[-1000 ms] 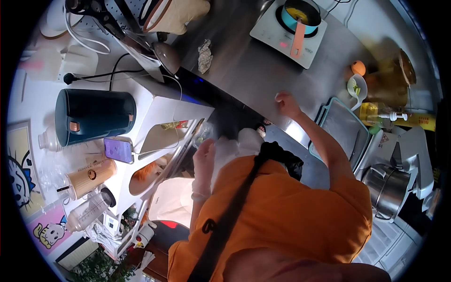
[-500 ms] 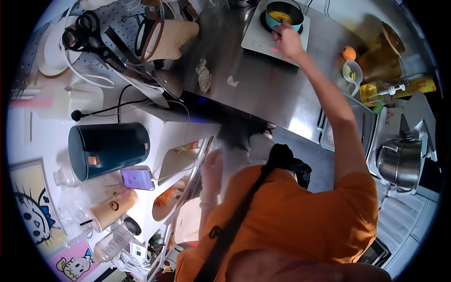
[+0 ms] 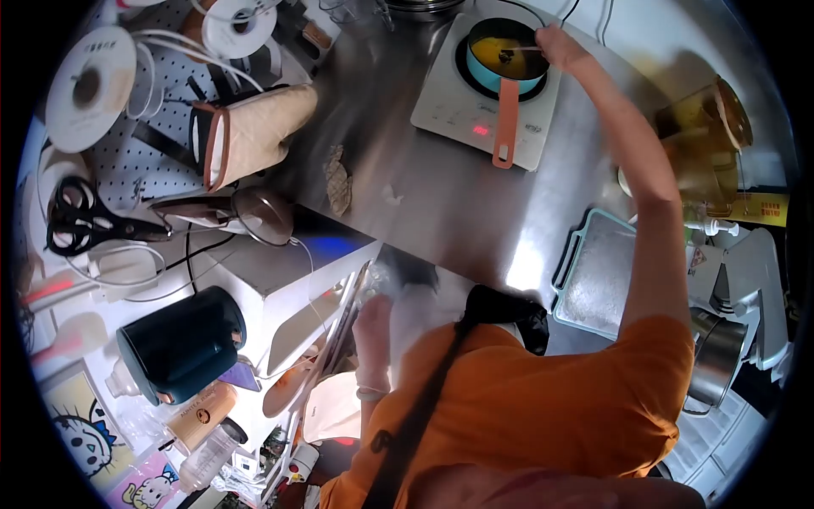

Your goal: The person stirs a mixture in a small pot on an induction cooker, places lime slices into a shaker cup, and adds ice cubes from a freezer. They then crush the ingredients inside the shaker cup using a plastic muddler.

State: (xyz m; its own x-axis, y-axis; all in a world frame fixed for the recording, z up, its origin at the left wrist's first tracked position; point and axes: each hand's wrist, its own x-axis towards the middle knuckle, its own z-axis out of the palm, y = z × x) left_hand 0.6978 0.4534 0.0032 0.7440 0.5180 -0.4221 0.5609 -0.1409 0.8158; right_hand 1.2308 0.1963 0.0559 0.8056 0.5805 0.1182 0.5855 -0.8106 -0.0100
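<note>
A small turquoise pan (image 3: 519,84) with a coral-coloured handle (image 3: 506,127) sits on a white induction cooker (image 3: 441,100). Yellow liquid (image 3: 492,56) with a darker patch lies inside it. At the pan's far right rim, my right hand (image 3: 561,48) is closed round a thin stick-like utensil (image 3: 529,48), which reaches over the liquid. My left hand (image 3: 373,329) hangs low in front of my body, beside the white shelf unit. Its fingers are blurred, and a hazy translucent patch next to it is unclear.
A crumpled cloth-like piece (image 3: 337,181) and a white scrap lie on the steel counter (image 3: 424,182). A green-rimmed tray (image 3: 593,267) and a metal pot (image 3: 715,356) stand right. Left are an oven mitt (image 3: 259,131), scissors (image 3: 80,219) and a dark green canister (image 3: 182,343).
My right hand has moved from the pan's near side to its far right rim, uncovering the coral handle. The whole view has shifted, and my left hand remains low.
</note>
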